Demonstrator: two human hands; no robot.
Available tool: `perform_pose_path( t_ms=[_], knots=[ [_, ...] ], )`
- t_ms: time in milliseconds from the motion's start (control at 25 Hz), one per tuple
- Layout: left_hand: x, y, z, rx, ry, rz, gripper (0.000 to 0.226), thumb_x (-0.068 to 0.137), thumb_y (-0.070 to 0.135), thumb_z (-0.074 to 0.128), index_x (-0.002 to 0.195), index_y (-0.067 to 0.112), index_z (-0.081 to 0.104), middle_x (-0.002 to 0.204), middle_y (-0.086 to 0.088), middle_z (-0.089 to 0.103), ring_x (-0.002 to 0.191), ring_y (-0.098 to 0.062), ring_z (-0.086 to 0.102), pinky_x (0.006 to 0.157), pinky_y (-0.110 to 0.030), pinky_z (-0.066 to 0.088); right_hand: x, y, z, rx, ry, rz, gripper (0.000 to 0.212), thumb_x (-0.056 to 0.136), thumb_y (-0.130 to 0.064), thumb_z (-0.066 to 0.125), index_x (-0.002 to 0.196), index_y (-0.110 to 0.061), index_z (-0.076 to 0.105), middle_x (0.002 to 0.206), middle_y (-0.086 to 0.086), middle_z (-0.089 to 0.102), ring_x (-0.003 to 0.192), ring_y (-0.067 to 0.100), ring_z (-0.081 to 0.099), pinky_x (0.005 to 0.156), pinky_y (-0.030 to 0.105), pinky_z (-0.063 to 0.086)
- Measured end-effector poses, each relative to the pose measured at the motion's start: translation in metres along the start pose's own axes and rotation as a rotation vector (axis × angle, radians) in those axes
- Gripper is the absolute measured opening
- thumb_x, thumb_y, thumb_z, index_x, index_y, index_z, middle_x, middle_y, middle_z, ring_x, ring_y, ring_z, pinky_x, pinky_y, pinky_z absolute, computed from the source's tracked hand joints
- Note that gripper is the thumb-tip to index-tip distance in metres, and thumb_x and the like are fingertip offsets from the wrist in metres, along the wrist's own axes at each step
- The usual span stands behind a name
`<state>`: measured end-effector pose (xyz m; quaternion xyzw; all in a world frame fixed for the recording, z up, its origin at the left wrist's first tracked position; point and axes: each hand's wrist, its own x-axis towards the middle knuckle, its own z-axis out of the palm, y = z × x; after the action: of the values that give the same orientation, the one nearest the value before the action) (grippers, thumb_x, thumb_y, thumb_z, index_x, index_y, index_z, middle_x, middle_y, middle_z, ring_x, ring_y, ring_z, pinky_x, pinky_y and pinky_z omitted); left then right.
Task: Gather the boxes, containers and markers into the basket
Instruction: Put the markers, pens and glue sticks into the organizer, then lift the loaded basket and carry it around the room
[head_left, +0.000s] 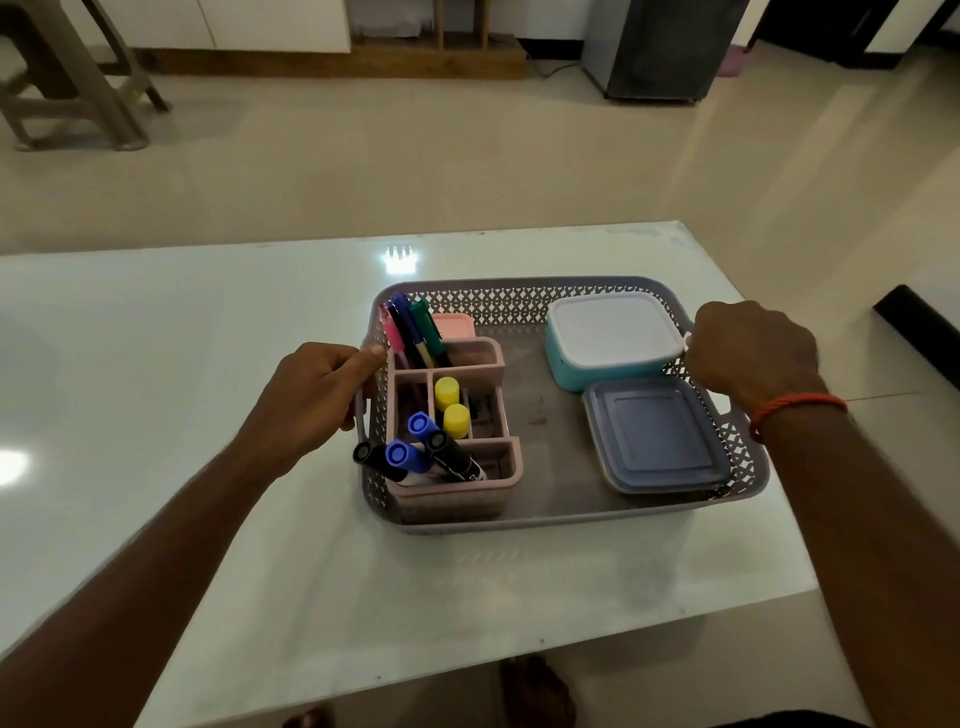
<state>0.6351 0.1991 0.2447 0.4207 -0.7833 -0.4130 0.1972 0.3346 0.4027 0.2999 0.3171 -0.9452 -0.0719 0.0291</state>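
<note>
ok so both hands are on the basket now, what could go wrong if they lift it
The markers stand loose and leaning in the pink organizer, which sits hard against the left end of the basket; a tilt could tip them out. The grey-lidded container and teal box lie unsecured and may slide. The left hand and right hand each hold an end, so an uneven lift seems the main risk.

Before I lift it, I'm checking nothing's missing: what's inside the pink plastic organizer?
The pink plastic organizer holds coloured pens, two yellow-capped markers and blue and black markers. Its compartment floors are hidden.
</note>
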Motion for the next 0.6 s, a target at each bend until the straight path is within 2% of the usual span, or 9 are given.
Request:
perform_pose_path(
  t_ms=[120, 280, 440, 600],
  knots=[
    [0.0, -0.01, -0.007, -0.031, 0.077, -0.053, 0.054, 0.098, 0.044, 0.049, 0.052, 0.016, 0.051, 0.041, 0.006, 0.048, 0.036, -0.004, 0.043, 0.049, -0.027, 0.039, 0.001, -0.012, 0.001, 0.019, -0.003, -0.056, 0.022, 0.093, -0.018, 0.054, 0.109, -0.006, 0.063, 0.112, 0.021, 0.063, 0.102, 0.043, 0.061, 0.071, 0.035, 0.036],
    [-0.003, -0.023, -0.027, 0.026, 0.214, -0.106, 0.054, 0.097, 0.045, 0.048, 0.052, 0.015, 0.043, 0.042, 0.007, 0.041, 0.035, -0.005, 0.033, 0.05, -0.027, 0.031, -0.003, -0.041, 0.0, 0.026, 0.005, -0.182, 0.018, 0.09, -0.013, 0.056, 0.103, -0.004, 0.063, 0.106, 0.018, 0.065, 0.095, 0.04, 0.063, 0.067, 0.034, 0.038],
    [-0.007, -0.033, -0.045, 0.013, 0.301, -0.146, 0.053, 0.097, 0.041, 0.048, 0.052, 0.012, 0.043, 0.045, 0.003, 0.041, 0.041, -0.013, 0.033, 0.051, -0.027, 0.028, -0.005, -0.064, -0.005, 0.049, 0.029, -0.31, 0.013, 0.088, -0.012, 0.057, 0.097, -0.004, 0.061, 0.1, 0.018, 0.065, 0.087, 0.038, 0.062, 0.064, 0.033, 0.037],
    [-0.007, -0.042, -0.057, -0.003, 0.327, -0.136, 0.05, 0.099, 0.036, 0.048, 0.059, 0.005, 0.054, 0.05, -0.004, 0.045, 0.046, -0.02, 0.038, 0.052, -0.027, 0.032, -0.004, -0.077, 0.0, 0.138, 0.091, -0.318, 0.013, 0.094, -0.024, 0.052, 0.086, -0.015, 0.046, 0.094, 0.015, 0.063, 0.07, 0.031, 0.046, 0.063, 0.033, 0.033]
  ],
)
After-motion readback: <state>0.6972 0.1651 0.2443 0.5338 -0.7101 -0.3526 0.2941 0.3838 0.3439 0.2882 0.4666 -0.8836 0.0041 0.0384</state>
